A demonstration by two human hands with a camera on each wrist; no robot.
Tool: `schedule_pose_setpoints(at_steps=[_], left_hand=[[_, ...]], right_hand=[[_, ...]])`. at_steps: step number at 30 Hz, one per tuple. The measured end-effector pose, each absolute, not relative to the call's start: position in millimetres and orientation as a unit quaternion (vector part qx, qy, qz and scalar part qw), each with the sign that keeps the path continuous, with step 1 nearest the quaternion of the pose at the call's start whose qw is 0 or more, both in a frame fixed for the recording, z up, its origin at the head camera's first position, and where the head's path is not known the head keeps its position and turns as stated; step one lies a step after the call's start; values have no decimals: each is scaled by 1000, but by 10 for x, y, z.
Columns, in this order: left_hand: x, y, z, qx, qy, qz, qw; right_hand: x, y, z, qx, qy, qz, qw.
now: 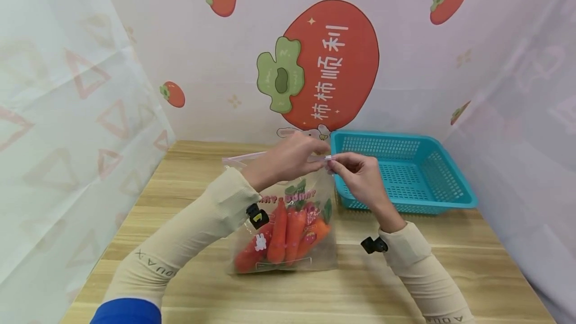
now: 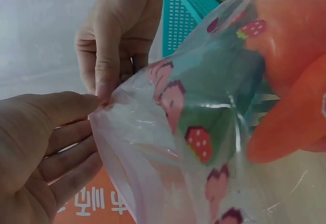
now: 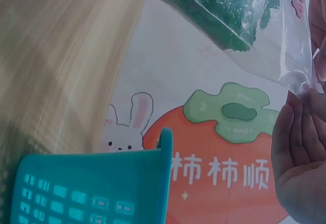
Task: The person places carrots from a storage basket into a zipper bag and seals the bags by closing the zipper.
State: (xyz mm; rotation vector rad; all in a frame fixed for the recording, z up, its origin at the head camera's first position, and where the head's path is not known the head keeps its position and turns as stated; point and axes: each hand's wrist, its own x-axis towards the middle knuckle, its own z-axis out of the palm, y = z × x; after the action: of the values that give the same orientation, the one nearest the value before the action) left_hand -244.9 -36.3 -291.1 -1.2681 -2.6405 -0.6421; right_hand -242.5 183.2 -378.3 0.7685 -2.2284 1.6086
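A clear zip bag with a pinkish top strip and printed lettering hangs upright over the table. Several orange-red carrots with green tops lie inside it. At the bag's top right corner sits a small white slider. My left hand reaches across the top and pinches the strip at that corner between thumb and fingers. Meeting it from the right, my right hand pinches the same corner, the two thumbs almost together in the left wrist view. The exact grip on the slider is hidden behind fingertips.
A turquoise plastic basket with perforated sides stands right behind my right hand, close to the bag. Under everything is a wood-grain table. A printed cloth backdrop rises behind it, with similar cloth at both sides.
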Motion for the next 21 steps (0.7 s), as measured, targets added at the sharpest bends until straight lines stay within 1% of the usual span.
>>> schedule_pose_setpoints(at_steps=[7, 14, 21], left_hand=[[-2505, -325, -2917, -449, -859, -222, 110], [-2516, -323, -2915, -447, -860, -224, 104], [-2534, -344, -2899, -465, -854, -209, 106]], right_hand=[[-2422, 1825, -3771, 278, -765, 563, 146], [-2423, 1817, -3786, 277, -768, 557, 150], [-2401, 1795, -3777, 263, -789, 534, 154]])
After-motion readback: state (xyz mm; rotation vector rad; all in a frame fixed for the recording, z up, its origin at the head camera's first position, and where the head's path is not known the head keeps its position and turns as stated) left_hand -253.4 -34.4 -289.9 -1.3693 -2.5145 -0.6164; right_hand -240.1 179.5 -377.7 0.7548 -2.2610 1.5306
